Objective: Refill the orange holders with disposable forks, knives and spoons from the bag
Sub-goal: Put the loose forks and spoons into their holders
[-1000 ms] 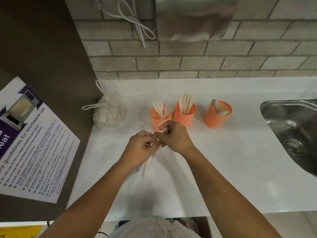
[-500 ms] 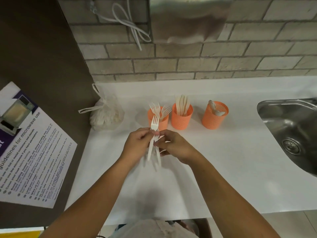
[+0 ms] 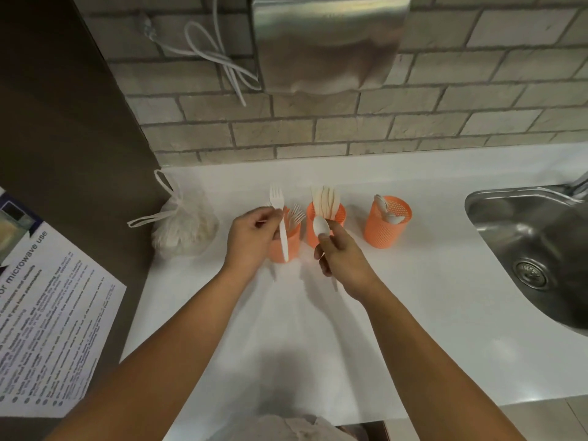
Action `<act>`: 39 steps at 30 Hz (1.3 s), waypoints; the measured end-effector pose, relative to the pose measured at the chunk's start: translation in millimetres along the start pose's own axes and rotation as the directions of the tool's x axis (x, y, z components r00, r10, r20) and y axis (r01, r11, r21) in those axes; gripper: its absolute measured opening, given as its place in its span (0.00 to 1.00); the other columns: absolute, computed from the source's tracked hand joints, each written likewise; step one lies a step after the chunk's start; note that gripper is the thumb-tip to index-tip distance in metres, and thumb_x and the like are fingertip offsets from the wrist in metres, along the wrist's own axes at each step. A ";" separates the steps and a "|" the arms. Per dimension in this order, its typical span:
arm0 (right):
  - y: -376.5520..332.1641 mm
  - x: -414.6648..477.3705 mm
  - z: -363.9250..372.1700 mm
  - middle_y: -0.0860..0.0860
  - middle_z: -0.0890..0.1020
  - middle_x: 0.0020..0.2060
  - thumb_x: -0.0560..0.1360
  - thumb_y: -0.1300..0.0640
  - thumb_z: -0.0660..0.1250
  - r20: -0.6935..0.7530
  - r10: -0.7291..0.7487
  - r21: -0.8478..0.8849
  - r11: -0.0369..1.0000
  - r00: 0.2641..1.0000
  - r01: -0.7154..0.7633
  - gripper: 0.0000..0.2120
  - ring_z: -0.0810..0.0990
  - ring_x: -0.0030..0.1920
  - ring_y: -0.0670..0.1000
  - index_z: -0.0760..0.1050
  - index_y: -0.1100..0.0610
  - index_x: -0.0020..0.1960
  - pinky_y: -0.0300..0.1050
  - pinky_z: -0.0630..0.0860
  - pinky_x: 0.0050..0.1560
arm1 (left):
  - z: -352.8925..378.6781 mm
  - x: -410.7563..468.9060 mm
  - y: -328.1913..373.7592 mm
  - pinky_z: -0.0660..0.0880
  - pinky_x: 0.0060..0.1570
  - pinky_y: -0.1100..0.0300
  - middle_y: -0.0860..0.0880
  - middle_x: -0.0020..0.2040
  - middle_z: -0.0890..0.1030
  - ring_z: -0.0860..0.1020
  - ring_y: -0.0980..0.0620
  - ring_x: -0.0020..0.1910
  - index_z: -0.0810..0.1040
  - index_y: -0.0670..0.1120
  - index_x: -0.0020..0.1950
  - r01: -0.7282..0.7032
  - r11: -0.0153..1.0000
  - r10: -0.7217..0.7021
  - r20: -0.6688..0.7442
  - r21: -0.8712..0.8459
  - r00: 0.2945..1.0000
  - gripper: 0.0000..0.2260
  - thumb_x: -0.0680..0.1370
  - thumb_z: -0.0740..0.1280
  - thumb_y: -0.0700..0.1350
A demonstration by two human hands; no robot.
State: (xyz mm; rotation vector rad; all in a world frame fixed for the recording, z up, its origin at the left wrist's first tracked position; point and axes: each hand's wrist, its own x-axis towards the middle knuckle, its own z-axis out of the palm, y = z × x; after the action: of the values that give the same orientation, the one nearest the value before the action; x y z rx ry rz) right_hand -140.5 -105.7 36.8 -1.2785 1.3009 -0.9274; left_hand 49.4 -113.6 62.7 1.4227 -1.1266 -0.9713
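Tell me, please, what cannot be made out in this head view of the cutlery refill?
- Bag contents: the translucent plastic blurs them.
- Spoon handle: hidden inside the right hand.
- Fork holder: partly covered by the left hand and its fork.
- Sink: cut off by the right edge.
- Poster small print: too small.

- Three holders, left (image 3: 284,246), middle (image 3: 318,229) and right (image 3: 386,226): orange, with a fine perforated mesh pattern
- Fork (image 3: 280,218) and spoon (image 3: 320,226): plain white; the knives (image 3: 326,198) in the middle holder: cream
- Bag (image 3: 181,230): translucent white, its contents pale
- Counter (image 3: 429,313): plain glossy white
- Wall (image 3: 445,100): grey-beige bricks in a staggered pattern with lighter mortar lines
- Sink (image 3: 547,249) and wall dispenser (image 3: 327,39): brushed silver metal
- Cable (image 3: 219,62): white
- Poster (image 3: 47,313): white with dark print and a purple band; the panel (image 3: 63,106) behind it: dark brown
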 end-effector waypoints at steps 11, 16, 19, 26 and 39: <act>-11.2 25.5 -27.7 0.51 0.77 0.34 0.82 0.67 0.62 -0.224 -0.131 0.038 0.989 0.966 0.143 0.12 0.82 0.34 0.55 0.79 0.57 0.60 0.52 0.85 0.41 | 7.0 50.8 18.3 0.78 0.42 0.65 0.56 0.41 0.82 0.83 0.56 0.39 0.72 0.58 0.71 -0.235 0.884 0.240 0.038 0.404 0.970 0.23 0.79 0.69 0.39; -2.1 33.4 -30.0 0.54 0.84 0.37 0.78 0.59 0.66 -0.215 -0.214 -0.135 0.973 0.953 0.188 0.11 0.85 0.40 0.62 0.81 0.48 0.57 0.63 0.83 0.46 | 5.9 49.3 -8.5 0.78 0.44 0.56 0.48 0.39 0.81 0.81 0.49 0.40 0.70 0.58 0.71 -0.275 0.765 0.194 0.199 0.582 0.961 0.23 0.80 0.67 0.39; -6.4 33.9 -28.9 0.49 0.86 0.37 0.79 0.55 0.67 -0.219 -0.269 -0.171 0.957 0.938 0.235 0.07 0.86 0.41 0.55 0.84 0.49 0.52 0.61 0.83 0.47 | 8.3 46.3 -20.0 0.79 0.50 0.50 0.48 0.47 0.80 0.80 0.47 0.46 0.74 0.55 0.68 -0.275 0.749 0.193 0.199 0.603 0.961 0.17 0.80 0.68 0.42; -39.1 44.8 -69.1 0.52 0.81 0.46 0.79 0.63 0.66 -0.461 -0.504 -0.345 0.860 0.730 0.375 0.10 0.85 0.40 0.52 0.82 0.54 0.56 0.46 0.83 0.41 | 28.9 35.6 -10.3 0.76 0.57 0.49 0.48 0.59 0.74 0.75 0.44 0.58 0.78 0.51 0.66 -0.398 0.681 0.355 0.198 0.615 0.914 0.17 0.77 0.71 0.42; -19.1 67.9 -150.5 0.58 0.78 0.51 0.78 0.64 0.65 -0.494 -0.535 -0.630 0.763 0.686 0.142 0.10 0.82 0.48 0.58 0.81 0.58 0.57 0.47 0.79 0.48 | 30.0 30.8 -2.9 0.77 0.55 0.52 0.53 0.52 0.75 0.78 0.48 0.52 0.79 0.53 0.61 -0.385 0.757 0.266 0.289 0.528 0.920 0.13 0.78 0.72 0.43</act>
State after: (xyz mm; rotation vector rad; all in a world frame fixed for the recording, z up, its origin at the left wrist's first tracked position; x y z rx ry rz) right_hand -276.8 -195.3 68.9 -1.7921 2.0232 -1.4364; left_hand 28.1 -150.3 55.7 1.5348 -1.8692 -0.5348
